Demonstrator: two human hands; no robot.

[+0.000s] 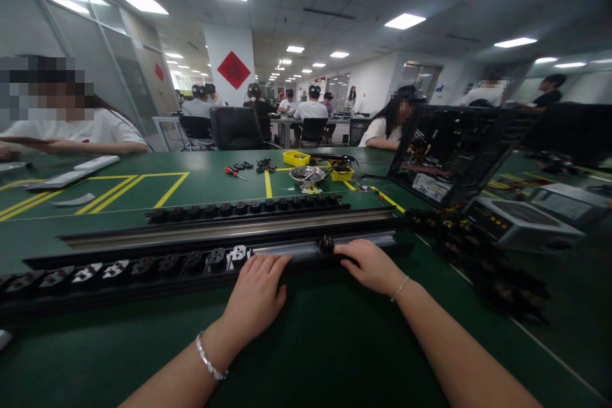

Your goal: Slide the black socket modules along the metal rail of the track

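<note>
At ten o'clock from the person, a co-worker (102, 134) is sitting across the green table (344, 344), and white strip-like pieces (98, 163) are lying nearer. Between nine and eleven o'clock, a row of socket modules (143, 266) is filling the left part of a black rail (294, 257); a few are gleaming white under glare. At the row's right end, the left hand (258, 293) is resting palm down on the rail, fingers extended, thumb apart, grasping nothing. Ahead of it, toward eleven o'clock, an orange-handled screwdriver (234, 172) is lying beyond a second rail (229, 231) and another module row (248, 207). At twelve o'clock, a metal bowl (295, 178) is standing beside yellow bins (292, 161). Nearer, a single dark module (327, 243) is sitting on the rail's bare stretch, between the hands. The right hand (375, 264) is reaching its fingertips to that module's right side; whether it is pinching or only touching it, I cannot tell. Toward one o'clock, an open computer case (473, 146) is standing; nearer two, dark parts (497, 268) are lying heaped beside a power supply (521, 223).
</note>
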